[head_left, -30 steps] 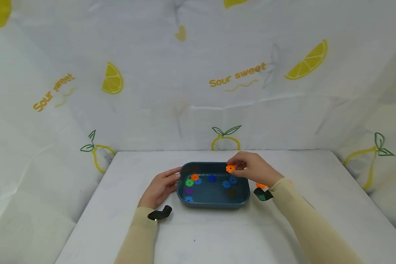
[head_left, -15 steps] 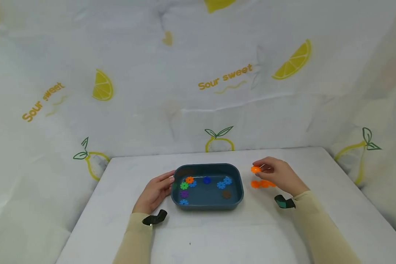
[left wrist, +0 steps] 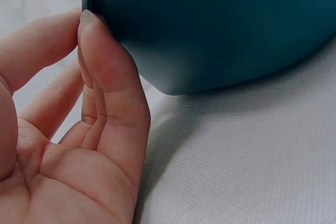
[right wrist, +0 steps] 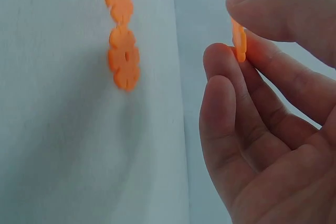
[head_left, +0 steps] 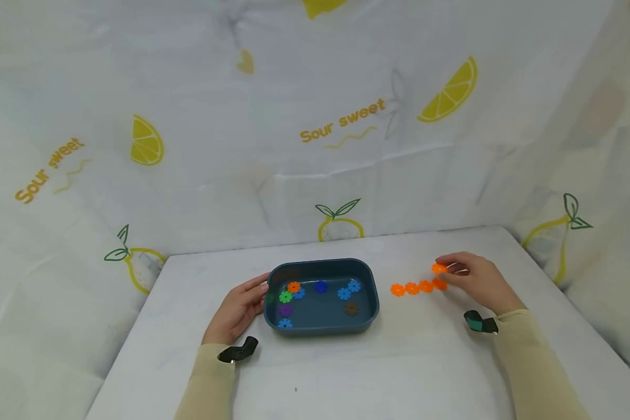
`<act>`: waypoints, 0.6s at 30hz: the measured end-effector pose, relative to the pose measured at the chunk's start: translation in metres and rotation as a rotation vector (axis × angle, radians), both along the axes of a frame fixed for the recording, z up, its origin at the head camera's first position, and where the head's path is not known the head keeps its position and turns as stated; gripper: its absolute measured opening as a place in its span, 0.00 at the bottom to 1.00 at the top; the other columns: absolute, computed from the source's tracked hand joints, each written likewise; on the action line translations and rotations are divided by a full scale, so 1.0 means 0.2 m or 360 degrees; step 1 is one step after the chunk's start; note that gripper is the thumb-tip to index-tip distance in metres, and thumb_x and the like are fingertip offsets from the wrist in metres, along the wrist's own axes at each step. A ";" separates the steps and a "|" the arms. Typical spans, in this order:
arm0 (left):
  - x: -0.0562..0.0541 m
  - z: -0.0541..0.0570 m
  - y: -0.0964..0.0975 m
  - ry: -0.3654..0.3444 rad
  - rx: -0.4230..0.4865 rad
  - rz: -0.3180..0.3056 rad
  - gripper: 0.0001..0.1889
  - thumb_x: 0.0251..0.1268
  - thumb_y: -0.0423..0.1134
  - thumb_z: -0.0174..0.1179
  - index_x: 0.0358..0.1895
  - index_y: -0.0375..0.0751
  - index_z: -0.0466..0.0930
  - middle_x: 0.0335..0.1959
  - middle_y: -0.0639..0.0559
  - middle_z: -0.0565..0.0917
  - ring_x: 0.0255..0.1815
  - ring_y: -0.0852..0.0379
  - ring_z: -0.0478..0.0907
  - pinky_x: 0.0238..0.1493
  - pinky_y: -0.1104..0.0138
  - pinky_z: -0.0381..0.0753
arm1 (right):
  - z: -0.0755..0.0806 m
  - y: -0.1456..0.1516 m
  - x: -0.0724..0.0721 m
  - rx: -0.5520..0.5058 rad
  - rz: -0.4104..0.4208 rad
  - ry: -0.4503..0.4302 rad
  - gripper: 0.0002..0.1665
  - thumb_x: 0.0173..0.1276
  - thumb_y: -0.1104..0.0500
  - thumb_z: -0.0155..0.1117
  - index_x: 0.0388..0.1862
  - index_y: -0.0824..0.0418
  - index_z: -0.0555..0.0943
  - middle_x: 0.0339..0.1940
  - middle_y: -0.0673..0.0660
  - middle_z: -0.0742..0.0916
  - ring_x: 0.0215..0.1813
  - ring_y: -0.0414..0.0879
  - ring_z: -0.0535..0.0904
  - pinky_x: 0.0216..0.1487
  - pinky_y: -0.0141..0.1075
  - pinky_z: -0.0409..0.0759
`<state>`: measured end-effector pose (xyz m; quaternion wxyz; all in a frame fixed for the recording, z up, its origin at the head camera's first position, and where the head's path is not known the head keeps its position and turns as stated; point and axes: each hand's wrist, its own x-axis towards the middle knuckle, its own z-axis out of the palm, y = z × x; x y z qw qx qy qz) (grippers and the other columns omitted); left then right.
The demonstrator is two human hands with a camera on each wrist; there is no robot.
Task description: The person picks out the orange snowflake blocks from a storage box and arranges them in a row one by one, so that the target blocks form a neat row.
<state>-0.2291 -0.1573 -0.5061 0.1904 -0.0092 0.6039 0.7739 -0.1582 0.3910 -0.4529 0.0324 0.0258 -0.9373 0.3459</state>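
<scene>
My right hand (head_left: 478, 283) pinches an orange notched plastic disc (right wrist: 240, 41) between thumb and fingers, and the disc stands edge-on in the right wrist view. In the head view this disc overlaps the space just behind the right end of a row of several orange discs (head_left: 412, 289) on the table. At the left, my left hand (head_left: 237, 312) holds the left rim of a dark teal rectangular tray (head_left: 322, 331), fingertips right at its edge. Inside the tray lie a green disc (head_left: 286, 297), an orange one (head_left: 293, 287), a purple one (head_left: 285, 310), a brown one (head_left: 351, 308) and several blue ones (head_left: 321, 286).
The table (head_left: 388, 373) has a white cover and ends at a back edge behind the tray. A white sheet (head_left: 215, 192) printed with lemons hangs behind and on both sides. Black straps (head_left: 480, 322) sit at the wrists over beige sleeves.
My right hand has carried the orange disc from over the tray rightward to the far end of the orange row. My left hand stays at the tray; the head view has turned a little right.
</scene>
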 end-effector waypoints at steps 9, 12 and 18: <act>0.01 0.02 -0.01 -0.0013 -0.0026 0.0026 0.28 0.82 0.39 0.63 0.79 0.39 0.72 0.64 0.52 0.87 0.50 0.60 0.84 0.57 0.69 0.87 | -0.03 0.07 -0.01 0.0061 -0.0071 -0.0052 0.24 0.75 0.51 0.74 0.66 0.58 0.85 0.60 0.64 0.88 0.59 0.61 0.85 0.53 0.45 0.84; 0.00 0.02 -0.01 -0.0022 -0.0013 0.0035 0.28 0.81 0.38 0.63 0.79 0.39 0.73 0.62 0.52 0.88 0.48 0.60 0.84 0.54 0.69 0.88 | -0.04 0.09 -0.01 0.0074 -0.0076 -0.0074 0.24 0.75 0.51 0.74 0.65 0.60 0.86 0.60 0.66 0.88 0.58 0.61 0.85 0.52 0.44 0.83; -0.01 0.01 0.00 -0.0058 0.0006 0.0023 0.27 0.82 0.38 0.62 0.79 0.39 0.73 0.59 0.53 0.90 0.46 0.60 0.85 0.52 0.70 0.88 | -0.06 0.13 0.00 0.0109 -0.0099 -0.0132 0.24 0.75 0.52 0.73 0.64 0.61 0.86 0.58 0.65 0.89 0.57 0.59 0.84 0.52 0.43 0.82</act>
